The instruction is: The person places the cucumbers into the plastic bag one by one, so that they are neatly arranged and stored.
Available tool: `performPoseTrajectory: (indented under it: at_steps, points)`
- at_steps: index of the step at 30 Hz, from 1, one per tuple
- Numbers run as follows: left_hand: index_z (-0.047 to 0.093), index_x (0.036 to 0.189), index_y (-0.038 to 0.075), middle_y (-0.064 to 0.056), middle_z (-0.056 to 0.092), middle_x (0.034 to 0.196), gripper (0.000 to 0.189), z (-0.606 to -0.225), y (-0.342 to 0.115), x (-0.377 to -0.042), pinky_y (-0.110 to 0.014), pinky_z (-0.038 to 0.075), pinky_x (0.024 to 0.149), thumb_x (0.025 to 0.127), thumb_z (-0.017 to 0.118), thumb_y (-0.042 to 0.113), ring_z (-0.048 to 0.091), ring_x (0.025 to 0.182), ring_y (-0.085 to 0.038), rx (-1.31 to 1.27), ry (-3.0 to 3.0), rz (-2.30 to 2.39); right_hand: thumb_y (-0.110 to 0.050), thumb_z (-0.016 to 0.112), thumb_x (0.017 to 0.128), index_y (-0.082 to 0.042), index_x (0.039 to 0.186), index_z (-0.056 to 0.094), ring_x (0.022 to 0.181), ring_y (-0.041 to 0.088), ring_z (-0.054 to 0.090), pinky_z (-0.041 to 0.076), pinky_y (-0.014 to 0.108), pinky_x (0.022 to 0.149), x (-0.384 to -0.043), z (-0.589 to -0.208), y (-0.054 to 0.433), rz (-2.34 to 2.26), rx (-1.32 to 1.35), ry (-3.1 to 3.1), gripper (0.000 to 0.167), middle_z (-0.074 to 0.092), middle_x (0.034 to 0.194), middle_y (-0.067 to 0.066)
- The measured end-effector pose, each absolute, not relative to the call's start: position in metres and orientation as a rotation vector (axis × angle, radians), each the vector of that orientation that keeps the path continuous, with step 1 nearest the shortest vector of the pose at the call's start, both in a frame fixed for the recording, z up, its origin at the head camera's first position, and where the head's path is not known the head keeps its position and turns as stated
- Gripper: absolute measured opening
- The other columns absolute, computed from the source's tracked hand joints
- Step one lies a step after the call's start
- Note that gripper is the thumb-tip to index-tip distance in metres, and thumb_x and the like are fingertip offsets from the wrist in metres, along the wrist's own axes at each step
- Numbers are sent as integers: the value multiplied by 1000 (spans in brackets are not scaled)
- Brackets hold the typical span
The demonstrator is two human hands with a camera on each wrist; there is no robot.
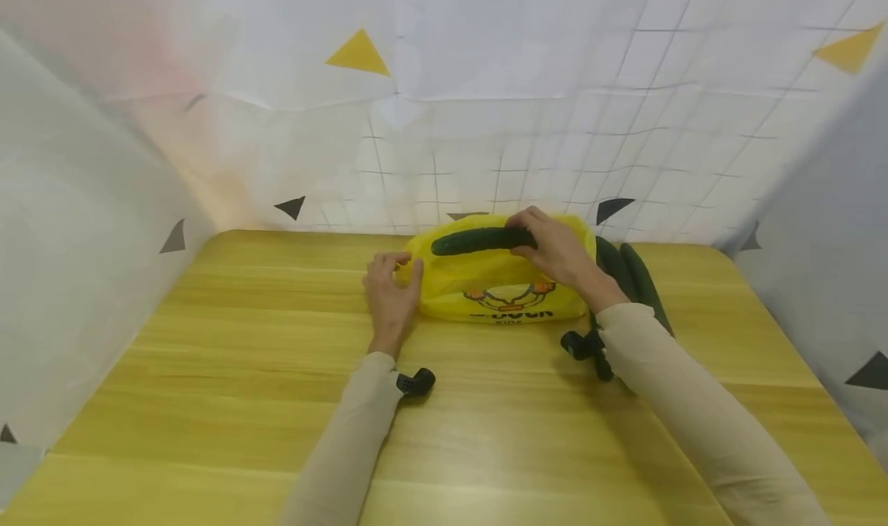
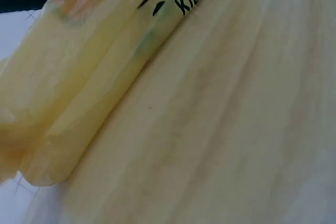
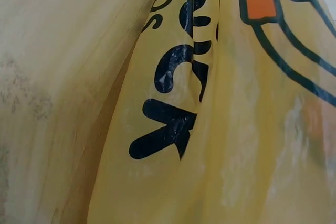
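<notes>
A yellow plastic bag (image 1: 451, 295) with dark lettering and an orange-and-black print lies on the table near the back wall. My left hand (image 1: 390, 298) holds the bag's left edge between fingers and thumb. Over the bag's opening, my right hand (image 1: 555, 250) grips a dark green cucumber (image 1: 479, 241) by its right end. The cucumber lies roughly level and points left. The left wrist view shows the bag's printed side (image 2: 105, 51) close up. Lettering on the bag (image 3: 173, 124) fills the right wrist view, where neither the hand nor the cucumber shows.
More cucumbers (image 1: 644, 283) lie to the right of the bag, partly hidden behind the right forearm. The wooden table (image 1: 229, 372) reaches back to a white patterned sheet (image 1: 291, 148). White sheets also stand at both sides. A small black camera (image 1: 416, 383) sits on the left wrist.
</notes>
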State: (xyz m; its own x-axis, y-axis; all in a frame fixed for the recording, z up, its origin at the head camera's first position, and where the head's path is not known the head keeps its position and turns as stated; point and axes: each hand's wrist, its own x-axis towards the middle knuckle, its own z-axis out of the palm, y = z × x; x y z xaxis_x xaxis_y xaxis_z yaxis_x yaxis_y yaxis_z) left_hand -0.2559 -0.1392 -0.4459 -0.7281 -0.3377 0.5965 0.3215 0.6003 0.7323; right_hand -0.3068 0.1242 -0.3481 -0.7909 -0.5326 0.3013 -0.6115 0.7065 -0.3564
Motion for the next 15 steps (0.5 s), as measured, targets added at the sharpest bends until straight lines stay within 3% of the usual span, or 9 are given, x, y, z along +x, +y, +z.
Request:
performPoseTrajectory:
  at_steps: [6,15]
  points:
    - [66,98,8,-5,61,82,21,-445,-138,-256,-31,47,71,91,62,27,56,73,-18,-19,-2019,-1267,-12,68,87,-9,125,55,105,27,58,48,43,93,-312,-353,121,600,971,-2755,40,56,117,8]
    - [67,94,8,-5,64,76,19,-443,-136,-255,-29,45,66,91,62,26,56,66,-15,20,-1902,-1293,-11,66,88,-8,125,57,108,30,58,46,45,95,-317,-356,115,509,1065,-2793,39,57,122,11]
